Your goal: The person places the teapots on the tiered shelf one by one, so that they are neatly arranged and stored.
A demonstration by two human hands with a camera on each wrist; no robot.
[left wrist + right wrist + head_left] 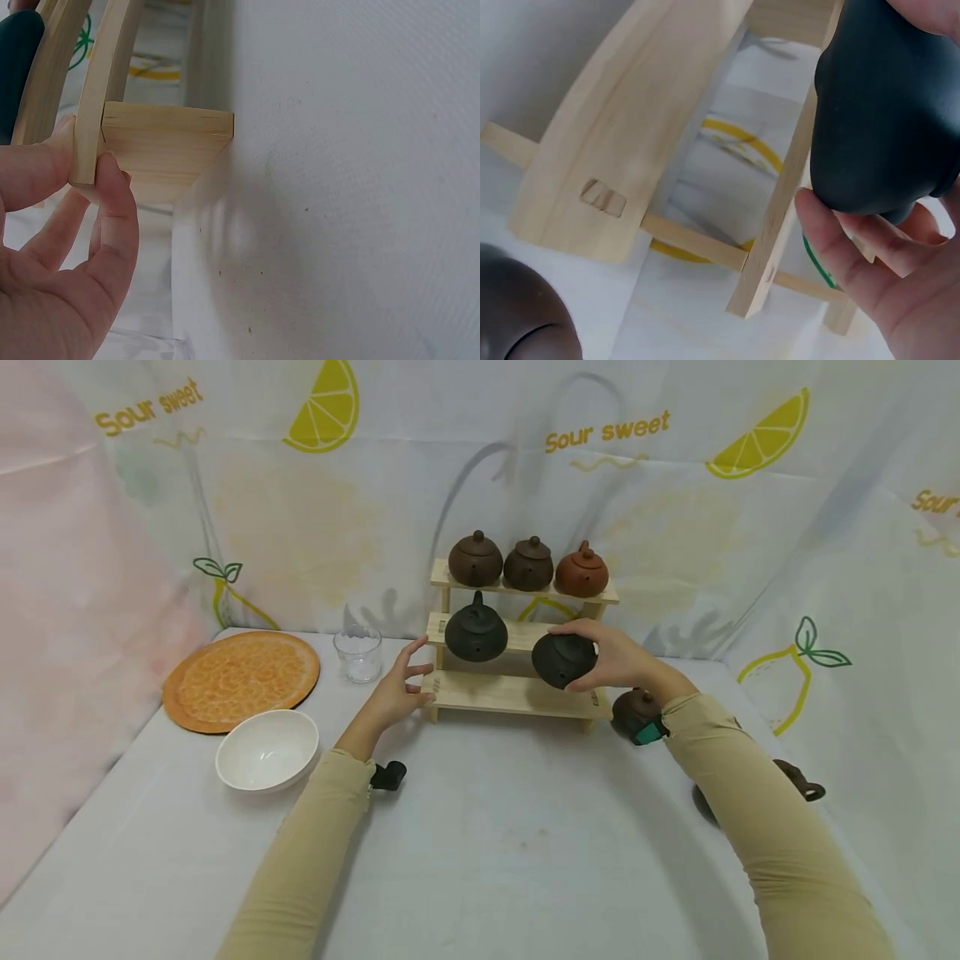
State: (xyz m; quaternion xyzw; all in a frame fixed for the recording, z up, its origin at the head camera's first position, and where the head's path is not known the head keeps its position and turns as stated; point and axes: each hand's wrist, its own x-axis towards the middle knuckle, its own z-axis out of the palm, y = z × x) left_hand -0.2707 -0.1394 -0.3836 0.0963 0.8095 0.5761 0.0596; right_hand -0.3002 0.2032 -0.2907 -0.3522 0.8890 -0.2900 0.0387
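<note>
Holding a dark teapot (564,660) tipped on its side, the right hand (618,656) curls its fingers round it, just in front of the wooden shelf (517,693) on the table (480,843). The left hand (397,689), fingers spread, touches the shelf's bottom left corner.

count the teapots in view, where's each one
7, maybe more hidden by the arm: three on the top shelf, one on the middle shelf, one in the right hand's grip, two on the table, partly behind the right sleeve.
</note>
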